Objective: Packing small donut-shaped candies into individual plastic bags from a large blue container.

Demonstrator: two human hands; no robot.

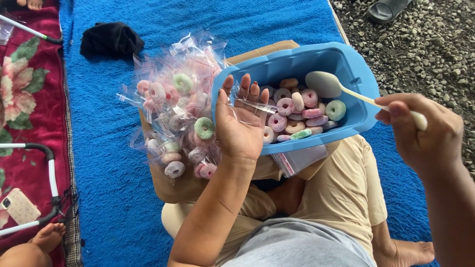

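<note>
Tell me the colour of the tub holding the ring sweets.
Light blue tub, seen in the head view.

Rings (297, 116) in the tub (354, 66) on the lap — bagged pile (175, 113) to its left, phone (20, 206) far left, sandal (388, 9) behind on gravel (430, 49).

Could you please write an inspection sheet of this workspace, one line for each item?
Surface: blue towel mat on the ground; the person sits on it.
Job's things: blue tub of coloured ring sweets; pile of filled clear bags beside it.
Clutter: black cloth; phone on red floral mat.
Hands: left hand holds a clear bag at the tub's rim; right hand holds a white spoon over the sweets.
Cables: nothing seen.
Surroundings: gravel, a sandal, white tube frame, another person's foot.
</note>
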